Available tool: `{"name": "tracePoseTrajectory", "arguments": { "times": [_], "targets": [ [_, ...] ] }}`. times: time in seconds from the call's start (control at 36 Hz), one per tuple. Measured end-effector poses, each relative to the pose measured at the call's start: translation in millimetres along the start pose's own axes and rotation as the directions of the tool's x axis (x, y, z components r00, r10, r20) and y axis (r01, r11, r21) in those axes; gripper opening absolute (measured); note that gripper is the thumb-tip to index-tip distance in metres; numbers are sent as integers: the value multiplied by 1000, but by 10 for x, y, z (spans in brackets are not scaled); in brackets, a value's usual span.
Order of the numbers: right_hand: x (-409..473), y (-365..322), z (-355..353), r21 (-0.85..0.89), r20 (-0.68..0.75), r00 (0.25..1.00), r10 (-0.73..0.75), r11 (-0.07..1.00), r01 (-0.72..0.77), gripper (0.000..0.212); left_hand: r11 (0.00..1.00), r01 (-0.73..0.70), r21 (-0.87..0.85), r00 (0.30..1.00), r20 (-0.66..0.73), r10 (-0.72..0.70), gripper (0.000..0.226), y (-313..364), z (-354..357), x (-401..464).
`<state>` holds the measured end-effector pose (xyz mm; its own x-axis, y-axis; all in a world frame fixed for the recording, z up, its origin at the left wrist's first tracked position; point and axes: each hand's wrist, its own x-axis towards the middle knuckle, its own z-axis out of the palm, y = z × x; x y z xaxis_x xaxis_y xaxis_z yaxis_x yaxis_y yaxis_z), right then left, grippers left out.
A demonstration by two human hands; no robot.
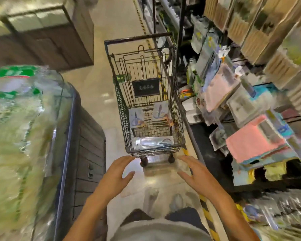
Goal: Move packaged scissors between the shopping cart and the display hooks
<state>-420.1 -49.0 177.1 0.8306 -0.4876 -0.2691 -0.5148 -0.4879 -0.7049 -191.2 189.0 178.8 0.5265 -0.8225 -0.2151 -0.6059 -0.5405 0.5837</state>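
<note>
- Cart (pixel 178 119): wire basket, centre of frame, long axis running up the frame; parked in the aisle close beside the display on the right, likely so packs travel a short way between the two.
- Scissors packs: one flat on the basket floor at centre left (pixel 136 117); a stack at centre right (pixel 160 113), against the right wall; one long clear pack (pixel 153 142) lying crosswise just inside the near rim. Flat and spread out, so each can be lifted singly.
- Left hand (pixel 118 173): lower centre, fingers straight and spread, holding nothing, just below the near rim and apart from it.
- Right hand (pixel 193 171): lower centre right, fingers likewise apart and empty, level with the left. Both appear set to reach into the basket; nothing yet held.
- Display (pixel 233 87): right of frame, crowded with hanging packs and pink cloths; hooks themselves too blurred to pick out.
- Freezer (pixel 71 119): left of frame, curved glass edge, bagged goods inside.
- Room: basket open at top, no bar across the near rim, free entry from above; floor strip between cart and freezer open; right side tight, cart wall near the shelf edge and striped floor tape (pixel 205 206).
</note>
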Motion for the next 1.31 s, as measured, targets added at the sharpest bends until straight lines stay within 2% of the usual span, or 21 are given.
{"name": "tracePoseTrajectory", "arguments": {
  "times": [0.22, 0.44, 0.56, 0.61, 0.89, 1.08, 1.25, 1.31],
  "targets": [
    [588, 275, -269, 8, 74, 997, -15, 1000, 14, 50, 997, 62, 48, 997, 40, -64, 52, 308, 108, 642],
    [1184, 329, -165, -39, 171, 983, 71, 997, -65, 51, 988, 154, -18, 986, 72, -153, 54, 87, 220, 963],
    [1487, 230, -130, -132, 170, 983, 64, 990, -42, 47, 990, 138, -24, 986, 103, -134, 49, -176, 188, 1206],
    [1626, 224, -86, -100, 166, 984, 58, 994, -41, 44, 993, 119, -22, 989, 96, -116, 50, -285, 167, 1356],
    [2304, -183, -8, -158, 228, 953, 198, 974, -165, 50, 998, 54, 31, 987, 147, -58, 52, -708, 51, 2136],
    [2798, -44, 64, -210, 352, 908, 230, 964, -163, 51, 994, 56, 97, 973, 219, -77, 52, -838, 33, 2473],
    [3293, 376, 225, -202, 476, 836, 274, 959, -200, 49, 961, 267, 69, 920, 279, -276, 54, -851, 268, 2682],
    [3489, 571, 324, -226, 548, 783, 296, 953, -202, 45, 936, 349, 35, 892, 293, -344, 62, -918, 474, 2779]
  ]
}}
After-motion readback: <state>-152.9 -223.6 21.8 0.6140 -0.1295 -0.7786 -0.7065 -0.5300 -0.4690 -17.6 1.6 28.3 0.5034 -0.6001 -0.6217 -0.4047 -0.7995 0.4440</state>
